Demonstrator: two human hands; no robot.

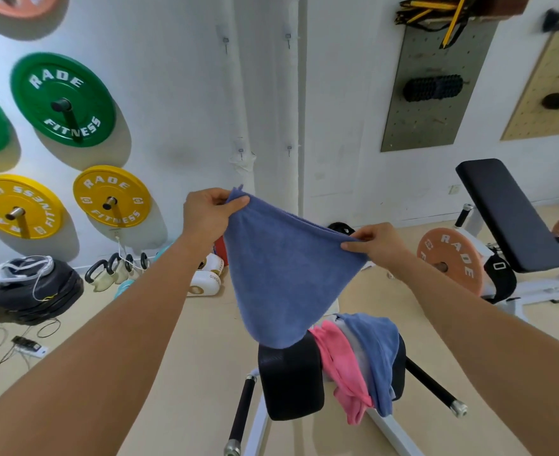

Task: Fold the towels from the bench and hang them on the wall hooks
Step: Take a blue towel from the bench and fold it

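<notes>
I see left hand [209,214] and right hand [375,241] each pinching a top corner of the blue towel [279,274], hanging above the bench [291,383]; pink towel [339,363] draped on bench.

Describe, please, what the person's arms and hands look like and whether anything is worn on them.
Both forearms are bare, with no sleeves in view. The left hand and right hand wear no gloves, and no rings, watch or wristband show on the sides that face the camera. No markings are visible.
</notes>
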